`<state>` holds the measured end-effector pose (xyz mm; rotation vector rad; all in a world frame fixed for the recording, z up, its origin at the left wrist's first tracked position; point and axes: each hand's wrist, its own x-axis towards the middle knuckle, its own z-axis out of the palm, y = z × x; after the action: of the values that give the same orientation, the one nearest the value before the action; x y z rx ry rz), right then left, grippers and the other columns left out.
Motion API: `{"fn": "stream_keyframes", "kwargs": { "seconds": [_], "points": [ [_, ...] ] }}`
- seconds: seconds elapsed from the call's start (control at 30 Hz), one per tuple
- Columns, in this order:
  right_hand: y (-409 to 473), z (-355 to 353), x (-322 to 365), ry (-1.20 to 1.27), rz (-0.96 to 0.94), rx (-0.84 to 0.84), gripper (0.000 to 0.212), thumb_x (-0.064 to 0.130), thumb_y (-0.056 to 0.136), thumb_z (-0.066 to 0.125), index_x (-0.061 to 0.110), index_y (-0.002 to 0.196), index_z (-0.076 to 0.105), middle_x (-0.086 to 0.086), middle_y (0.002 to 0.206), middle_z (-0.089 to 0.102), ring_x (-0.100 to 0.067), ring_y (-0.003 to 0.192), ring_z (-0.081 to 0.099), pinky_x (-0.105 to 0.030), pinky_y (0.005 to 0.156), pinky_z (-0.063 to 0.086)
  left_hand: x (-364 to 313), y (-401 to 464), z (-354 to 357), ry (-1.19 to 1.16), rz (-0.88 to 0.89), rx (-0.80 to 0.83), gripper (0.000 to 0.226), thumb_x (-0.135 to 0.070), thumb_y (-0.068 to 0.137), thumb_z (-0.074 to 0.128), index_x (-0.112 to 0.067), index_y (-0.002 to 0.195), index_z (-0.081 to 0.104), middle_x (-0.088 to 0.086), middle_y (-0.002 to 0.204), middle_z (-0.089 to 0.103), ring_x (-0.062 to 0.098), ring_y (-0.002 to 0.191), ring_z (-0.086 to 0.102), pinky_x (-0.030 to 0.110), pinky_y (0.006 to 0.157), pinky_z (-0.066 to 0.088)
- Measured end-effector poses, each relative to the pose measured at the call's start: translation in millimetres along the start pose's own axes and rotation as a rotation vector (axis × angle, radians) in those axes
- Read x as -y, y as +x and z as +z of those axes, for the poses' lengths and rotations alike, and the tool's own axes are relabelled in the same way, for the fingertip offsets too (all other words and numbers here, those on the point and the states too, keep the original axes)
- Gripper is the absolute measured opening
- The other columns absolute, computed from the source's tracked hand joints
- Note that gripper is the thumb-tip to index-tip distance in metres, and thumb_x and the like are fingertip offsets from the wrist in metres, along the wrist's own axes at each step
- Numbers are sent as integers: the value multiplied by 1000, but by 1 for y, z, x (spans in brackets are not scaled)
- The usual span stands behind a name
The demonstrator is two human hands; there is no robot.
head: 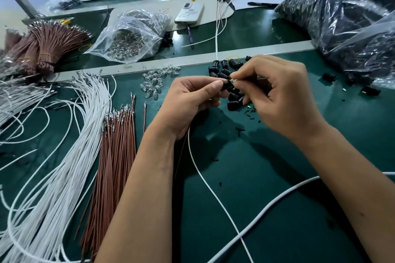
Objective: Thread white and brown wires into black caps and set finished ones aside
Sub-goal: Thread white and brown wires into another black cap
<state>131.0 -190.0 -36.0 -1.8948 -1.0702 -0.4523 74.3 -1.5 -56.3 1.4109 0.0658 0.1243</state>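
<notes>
**Cap held at centre frame, wire ends being fed in**

Small black plastic cap pinched just above frame centre between thumb and forefinger of left hand, apparently to steady it. Right hand curled tight, fingertips pinching metal wire ends at the cap's mouth, probably to guide them in. Thin white wire trailing from under the left palm toward the lower edge, with a brown wire alongside, mostly hidden. Loose black caps heaped right behind the hands, within easy reach. White wire bundle and brown wire bundle fanned at lower left, terminals pointing up-frame. Finished pieces apparently parked at upper centre beside a white phone. Red marks on cardboard at top unreadable; no brand legible.
</notes>
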Motion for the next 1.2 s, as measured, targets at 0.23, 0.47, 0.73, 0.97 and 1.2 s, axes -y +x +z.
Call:
{"fn": "stream_keyframes", "kwargs": {
  "seconds": [0.23, 0.47, 0.73, 0.97, 1.2],
  "points": [
    [-1, 0, -5, 58, 116, 43, 5, -2, 92, 73, 0, 96, 73, -3, 75, 69, -13, 59, 66, -36, 60, 56, -1, 0, 5, 76, 2, -19, 15, -9, 95, 65, -13, 88, 79, 5, 75, 74, 11, 67, 62, 22, 69, 53],
    [-1, 0, -8, 89, 143, 74, 4, 2, 92, 73, 3, 96, 73, 3, 72, 68, -13, 56, 63, -32, 56, 54, -2, -1, 7, 79, 6, -27, 20, -9, 94, 66, -15, 82, 80, 4, 72, 73, 11, 64, 60, 22, 66, 54],
    [-3, 4, -11, 193, 200, 81, 3, 2, 92, 72, 2, 94, 69, -3, 67, 67, -15, 50, 61, -25, 52, 49, 0, 0, 8, 115, 31, -54, 14, -10, 93, 68, -13, 85, 79, 4, 70, 72, 10, 62, 59, 21, 64, 52],
    [-3, 3, -13, 183, 158, 93, 3, 1, 91, 72, 1, 92, 69, -5, 68, 66, -16, 50, 62, -28, 51, 51, 1, 0, 7, 130, 30, -55, 12, -11, 92, 69, -11, 85, 79, 5, 69, 71, 13, 61, 57, 22, 63, 51],
    [-3, 3, -13, 114, 134, 92, 3, 2, 90, 73, 2, 89, 71, 4, 69, 66, -13, 55, 62, -36, 54, 53, 3, 1, 6, 153, 63, -67, 11, -12, 91, 72, -14, 83, 80, 6, 68, 72, 15, 61, 56, 24, 62, 50]
  ]
}}
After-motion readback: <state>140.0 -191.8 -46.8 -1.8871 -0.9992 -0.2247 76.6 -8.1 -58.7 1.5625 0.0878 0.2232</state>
